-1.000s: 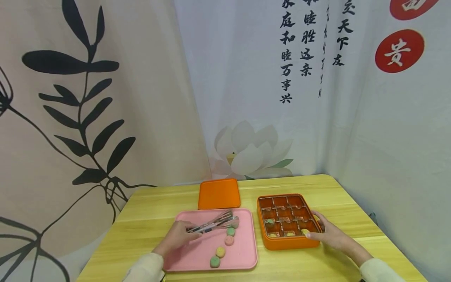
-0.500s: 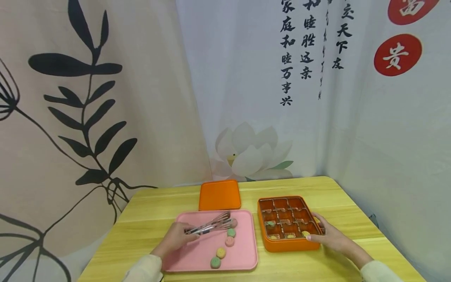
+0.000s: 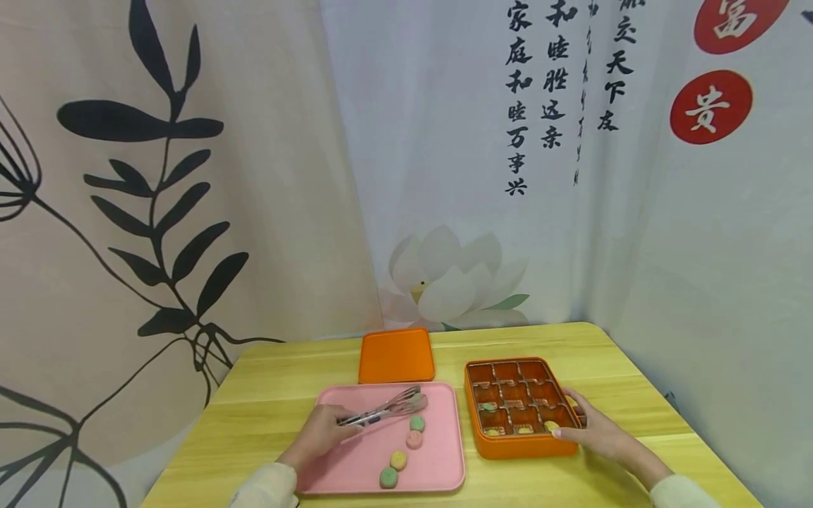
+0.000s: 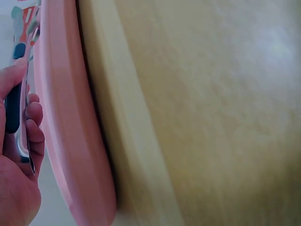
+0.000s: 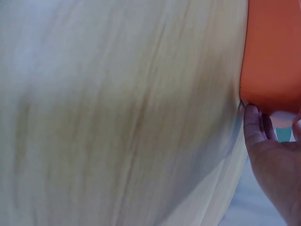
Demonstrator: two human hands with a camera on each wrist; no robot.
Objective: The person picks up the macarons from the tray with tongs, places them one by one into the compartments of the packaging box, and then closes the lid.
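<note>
The left hand (image 3: 322, 433) grips the tongs (image 3: 373, 415), which point far and right to the farthest cookie (image 3: 420, 404), while the right hand (image 3: 598, 429) holds the box (image 3: 524, 448).

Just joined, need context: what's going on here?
A person's left hand holds metal tongs over a pink tray, their tips at the farthest macaron; whether they grip it is unclear. Four more macarons lie on the tray. The right hand holds the side of an orange box, where one green and three yellow macarons show. An orange lid lies behind the tray.

Left grip (image 3: 322, 432) curled; right grip (image 3: 597, 427) (partly hidden) apparently bent.
</note>
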